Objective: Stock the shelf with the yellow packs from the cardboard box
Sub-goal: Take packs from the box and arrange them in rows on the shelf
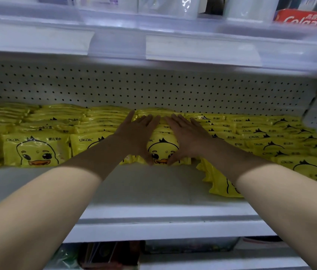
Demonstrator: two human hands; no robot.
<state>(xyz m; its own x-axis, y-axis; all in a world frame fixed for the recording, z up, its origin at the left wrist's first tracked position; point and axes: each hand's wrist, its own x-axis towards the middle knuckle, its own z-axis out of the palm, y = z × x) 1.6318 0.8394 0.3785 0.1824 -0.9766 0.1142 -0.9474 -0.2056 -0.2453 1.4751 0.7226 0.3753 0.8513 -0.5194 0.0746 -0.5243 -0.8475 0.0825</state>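
Observation:
Rows of yellow duck-print packs [35,151] stand upright along the white shelf [146,188], filling its back half. My left hand [136,133] and my right hand [188,135] lie side by side over the middle row, fingers straight along the pack tops. Both thumbs point down against the face of the front pack [162,151], which shows between them. Another yellow pack [219,184] leans forward out of line under my right forearm. The cardboard box is out of view.
A white pegboard wall [153,88] backs the shelf. The upper shelf edge [192,49] with clear label holders hangs close above; a red toothpaste box [305,18] sits on it at right. Bare shelf lies in front of the packs. Goods show on the lower shelf.

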